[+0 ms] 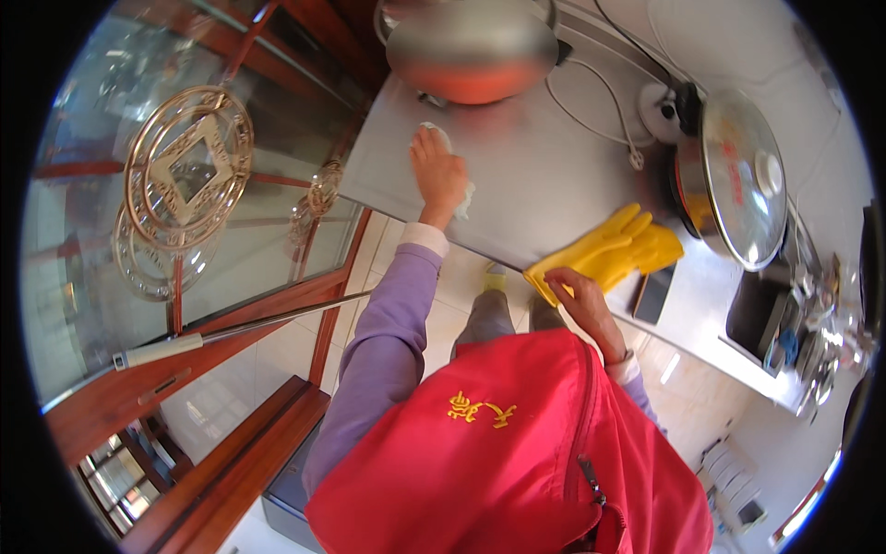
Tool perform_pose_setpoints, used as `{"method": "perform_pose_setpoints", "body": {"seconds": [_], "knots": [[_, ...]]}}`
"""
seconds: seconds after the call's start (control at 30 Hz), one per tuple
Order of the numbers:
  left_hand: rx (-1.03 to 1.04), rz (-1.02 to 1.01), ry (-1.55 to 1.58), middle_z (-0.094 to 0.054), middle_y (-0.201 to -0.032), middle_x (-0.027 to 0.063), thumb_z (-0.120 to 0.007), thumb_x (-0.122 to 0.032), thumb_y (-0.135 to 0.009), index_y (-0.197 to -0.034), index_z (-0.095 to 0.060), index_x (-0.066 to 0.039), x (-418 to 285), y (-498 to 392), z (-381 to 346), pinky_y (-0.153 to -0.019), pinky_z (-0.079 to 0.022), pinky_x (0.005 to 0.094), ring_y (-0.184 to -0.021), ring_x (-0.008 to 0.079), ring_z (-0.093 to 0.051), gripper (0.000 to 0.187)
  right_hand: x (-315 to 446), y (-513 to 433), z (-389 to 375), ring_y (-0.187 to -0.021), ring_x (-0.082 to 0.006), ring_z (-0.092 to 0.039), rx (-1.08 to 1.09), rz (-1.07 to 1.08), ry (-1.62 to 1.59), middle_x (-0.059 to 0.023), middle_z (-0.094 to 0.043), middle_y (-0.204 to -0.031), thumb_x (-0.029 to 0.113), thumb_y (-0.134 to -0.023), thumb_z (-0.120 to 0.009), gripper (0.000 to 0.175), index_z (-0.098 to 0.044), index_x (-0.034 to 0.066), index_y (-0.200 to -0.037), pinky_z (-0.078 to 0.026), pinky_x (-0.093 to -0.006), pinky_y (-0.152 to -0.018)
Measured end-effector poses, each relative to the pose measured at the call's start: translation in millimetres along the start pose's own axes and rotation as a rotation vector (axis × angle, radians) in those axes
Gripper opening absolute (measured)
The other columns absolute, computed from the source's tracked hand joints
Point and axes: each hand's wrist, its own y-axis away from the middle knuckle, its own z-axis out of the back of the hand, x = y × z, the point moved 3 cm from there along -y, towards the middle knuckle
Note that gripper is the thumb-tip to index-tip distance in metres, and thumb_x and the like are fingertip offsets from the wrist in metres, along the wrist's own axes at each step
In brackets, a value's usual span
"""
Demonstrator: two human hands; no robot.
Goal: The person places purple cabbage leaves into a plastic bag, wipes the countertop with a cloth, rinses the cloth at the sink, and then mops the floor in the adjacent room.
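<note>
My left hand (440,174) lies flat on a white cloth (465,202), pressing it against the stainless steel countertop (516,187) near its left end. Parts of the cloth show above and beside my fingers; my hand covers the middle. Close to the counter's front edge, my right hand (583,305) hangs with loosely bent fingers and nothing visible in them. It is nearest to a pair of yellow rubber gloves (609,249) lying on the counter. Whether my fingertips touch the glove cuff, I cannot tell.
A blurred orange and silver pot (474,59) stands at the far end. On the right are a glass-lidded electric pan (740,180), a white cord (616,93), a dark phone-like slab (654,294) and a sink (751,305). A wood-framed glass door (270,305) stands left, with a metal pole (277,322) beside it.
</note>
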Motion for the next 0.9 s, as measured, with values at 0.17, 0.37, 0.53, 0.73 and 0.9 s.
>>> {"method": "perform_pose_setpoints", "body": {"seconds": [0.17,0.37,0.53,0.73,0.9], "knots": [[0.138,-0.253,0.057,-0.029,-0.153,0.0268,-0.051,-0.026,-0.087,-0.143,-0.035,0.010,-116,15,-21,-0.119,-0.016,0.0499,-0.143,0.0415,-0.024,0.067,-13,11,5,-0.090,-0.0289,-0.070,-0.039,-0.001,-0.001,-0.0125,-0.072,-0.093,0.013,-0.091,-0.062,0.017,-0.066,0.0036,-0.104,-0.054,-0.0353,-0.077],[0.291,-0.672,0.328,-0.030,-0.154,0.0223,-0.053,-0.030,-0.089,-0.144,-0.036,0.007,-241,49,-42,-0.119,-0.016,0.0480,-0.144,0.0371,-0.025,0.068,-36,43,7,-0.087,-0.0280,-0.070,-0.112,-0.149,-0.090,-0.0115,-0.072,-0.094,0.014,-0.092,-0.061,0.018,-0.065,0.0037,-0.106,-0.054,-0.0349,-0.076],[0.380,-0.984,0.389,-0.038,-0.149,0.0186,-0.054,-0.023,-0.086,-0.136,-0.047,0.002,-249,79,-30,-0.118,-0.020,0.0485,-0.142,0.0349,-0.029,0.057,-49,81,13,-0.087,-0.0280,-0.069,-0.201,-0.208,-0.077,-0.0123,-0.071,-0.095,0.014,-0.093,-0.061,0.019,-0.065,0.0034,-0.108,-0.053,-0.0344,-0.076],[0.301,-0.858,0.380,-0.048,-0.137,0.0153,-0.060,-0.011,-0.080,-0.116,-0.057,-0.006,-174,84,-8,-0.099,-0.042,0.0501,-0.128,0.0352,-0.045,0.037,-64,127,35,-0.083,-0.0246,-0.069,-0.389,-0.340,-0.164,-0.0142,-0.071,-0.094,0.013,-0.094,-0.060,0.021,-0.064,0.0033,-0.112,-0.052,-0.0324,-0.073],[0.398,-0.394,0.495,-0.063,-0.100,0.0134,-0.056,-0.015,-0.090,-0.106,-0.056,-0.004,-172,64,9,-0.070,-0.052,0.0421,-0.086,0.0302,-0.063,0.020,-70,138,51,-0.090,-0.0196,-0.067,-0.462,-0.336,-0.357,-0.0110,-0.071,-0.102,0.017,-0.095,-0.060,0.026,-0.061,0.0012,-0.116,-0.052,-0.0301,-0.079]]}}
